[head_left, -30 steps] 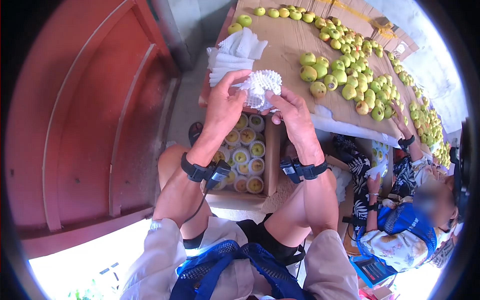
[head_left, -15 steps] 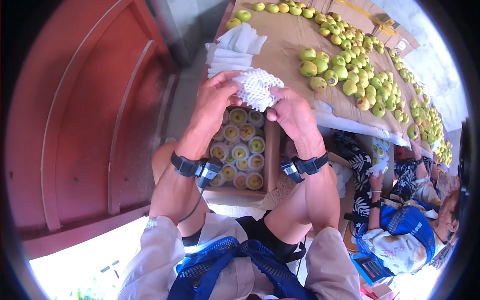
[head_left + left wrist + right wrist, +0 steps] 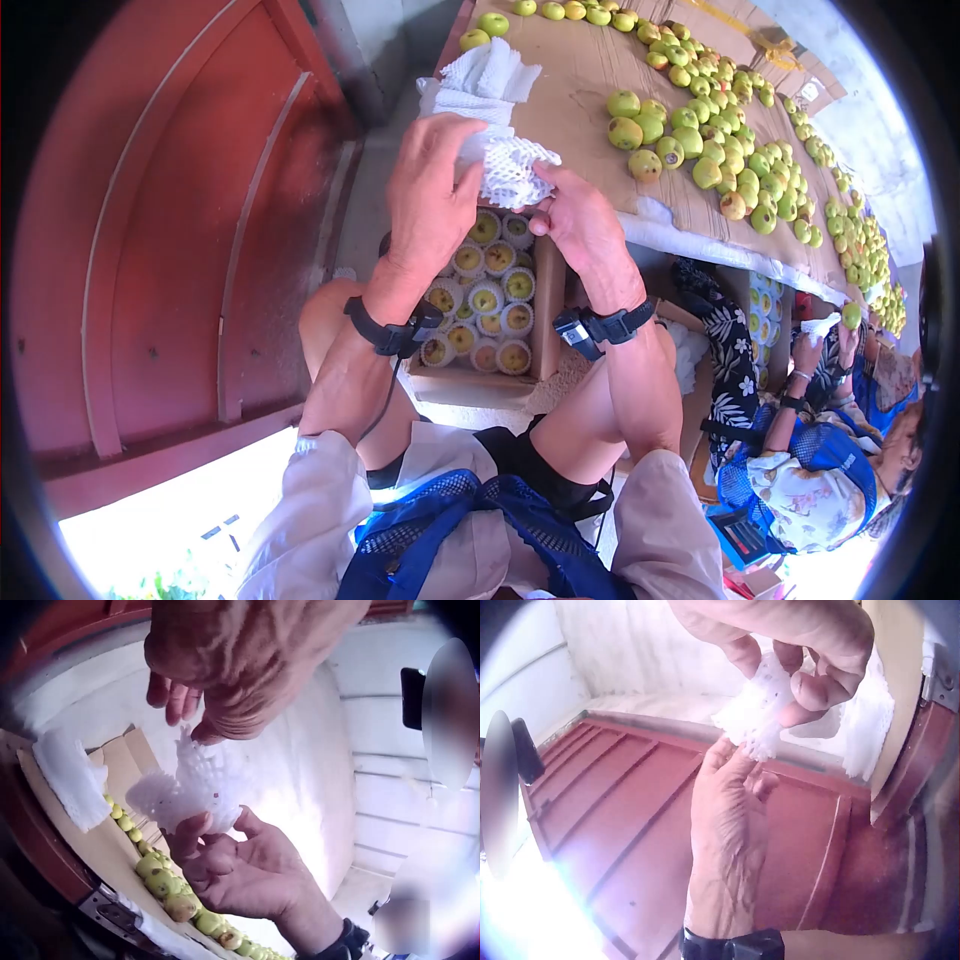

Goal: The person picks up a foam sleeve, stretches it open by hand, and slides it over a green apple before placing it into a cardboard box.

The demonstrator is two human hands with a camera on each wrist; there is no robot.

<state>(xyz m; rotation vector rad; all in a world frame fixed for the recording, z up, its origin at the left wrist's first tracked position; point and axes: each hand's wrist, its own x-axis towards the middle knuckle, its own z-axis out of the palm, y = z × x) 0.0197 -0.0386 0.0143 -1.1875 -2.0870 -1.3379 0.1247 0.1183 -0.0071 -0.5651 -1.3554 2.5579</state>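
A white foam fruit net, bunched and with a mesh of small holes, is held up between both hands above the box. My left hand pinches one end of it between thumb and fingertips, as the left wrist view shows from below the hand. On the opposite side my right hand pinches the net's edge with thumb and curled fingers. The right wrist view shows the right hand over the net and the left fingertips under it. Just beyond the left hand lies a pile of flattened foam nets.
Below the hands stands a cardboard box of apples in foam nets. Many loose green apples lie on the cardboard-covered table. A red door is at left; another person sits at right, holding an apple.
The net has been turned and shifted slightly in the hands, and my left hand has risen with its thumb spread farther from its fingers. The other person has picked up an apple from the table.
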